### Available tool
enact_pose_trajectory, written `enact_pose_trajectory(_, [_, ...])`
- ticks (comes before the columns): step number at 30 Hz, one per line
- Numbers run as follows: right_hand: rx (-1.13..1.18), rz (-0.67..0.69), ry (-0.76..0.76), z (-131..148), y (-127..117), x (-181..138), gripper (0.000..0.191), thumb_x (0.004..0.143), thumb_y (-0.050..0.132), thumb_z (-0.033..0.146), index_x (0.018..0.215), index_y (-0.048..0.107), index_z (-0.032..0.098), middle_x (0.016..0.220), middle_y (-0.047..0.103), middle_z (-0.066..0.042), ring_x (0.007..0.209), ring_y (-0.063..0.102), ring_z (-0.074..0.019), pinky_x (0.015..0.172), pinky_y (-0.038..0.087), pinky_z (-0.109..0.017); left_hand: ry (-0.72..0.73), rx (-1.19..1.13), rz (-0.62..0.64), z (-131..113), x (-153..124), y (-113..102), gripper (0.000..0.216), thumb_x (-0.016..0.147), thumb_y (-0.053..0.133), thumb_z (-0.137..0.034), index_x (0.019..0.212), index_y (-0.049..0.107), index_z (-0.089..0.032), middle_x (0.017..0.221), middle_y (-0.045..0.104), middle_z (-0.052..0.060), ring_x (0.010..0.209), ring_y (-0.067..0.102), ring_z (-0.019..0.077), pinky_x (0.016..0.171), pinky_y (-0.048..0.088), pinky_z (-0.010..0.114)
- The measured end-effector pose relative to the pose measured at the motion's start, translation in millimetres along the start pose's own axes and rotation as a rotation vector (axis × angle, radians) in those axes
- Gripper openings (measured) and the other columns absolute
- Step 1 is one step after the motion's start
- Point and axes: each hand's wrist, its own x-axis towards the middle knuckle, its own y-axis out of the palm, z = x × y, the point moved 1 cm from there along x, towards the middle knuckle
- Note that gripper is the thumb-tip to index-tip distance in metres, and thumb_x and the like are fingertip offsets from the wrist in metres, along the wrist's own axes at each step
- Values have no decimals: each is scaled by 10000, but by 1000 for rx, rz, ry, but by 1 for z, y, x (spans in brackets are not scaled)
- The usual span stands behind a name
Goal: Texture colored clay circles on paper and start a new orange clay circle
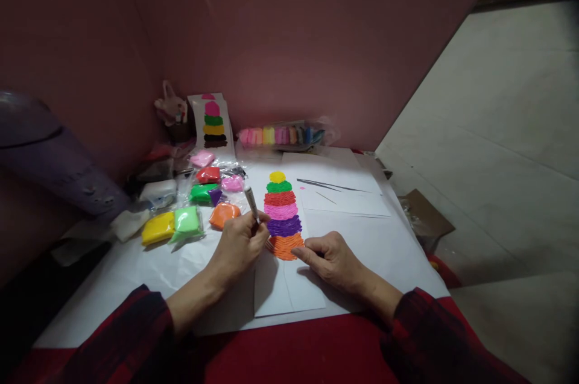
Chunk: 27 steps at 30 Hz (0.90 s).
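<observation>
My left hand [239, 245] is closed round a slim marker pen [251, 203], whose light upper end points up and away from me. Below that hand lies a white paper sheet [289, 290] with a stacked picture in textured colours. Its layers run from a yellow top [277, 177] through green, red, pink and purple to an orange bottom layer [283, 246]. The pen's lower end is hidden by my fingers, near the orange layer's left side. My right hand [332, 257] has curled fingers, and its thumb touches the orange layer's right edge. Whatever may be pinched there is hidden.
Several bagged clay packs, including a yellow one [158, 228] and an orange one [224, 215], lie at left. Dark tweezers [332, 185] and a thin stick [325, 198] rest on paper at right. Behind stand a reference picture [213, 122] and a bag of coloured clay [280, 135].
</observation>
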Motion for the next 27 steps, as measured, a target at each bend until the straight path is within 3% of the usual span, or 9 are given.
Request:
enact_pose_trajectory(14, [-4,9,5,0,0,0,510,909,501,387,515,240,195,513,209,63,486,193,-75,458,188,-242,132,97,-141,3,5,-11,221,751,468,-199,794,671,-119,429,474,-56,363,410,78,411,338,202])
enact_pose_trajectory(18, [-2,8,2,-1,1,0,510,908,506,392,516,245,195,510,212,65,488,193,-76,460,188,-243,5,-53,-173,6,3,-5,222,804,498,-275,857,658,-130,498,530,-38,370,445,85,397,349,212])
enact_pose_trajectory(22, [3,11,4,0,0,1,515,909,500,405,514,245,196,515,210,64,489,193,-76,460,185,-243,-162,-249,-54,8,-1,5,248,842,526,-363,886,636,-145,554,566,-33,361,486,91,369,369,212])
enact_pose_trajectory(27, [8,10,15,3,-1,1,525,905,499,410,506,234,197,524,194,64,490,183,-76,458,176,-245,-184,-288,-22,7,-2,9,264,851,537,-386,877,629,-140,562,574,-26,385,493,95,382,391,212])
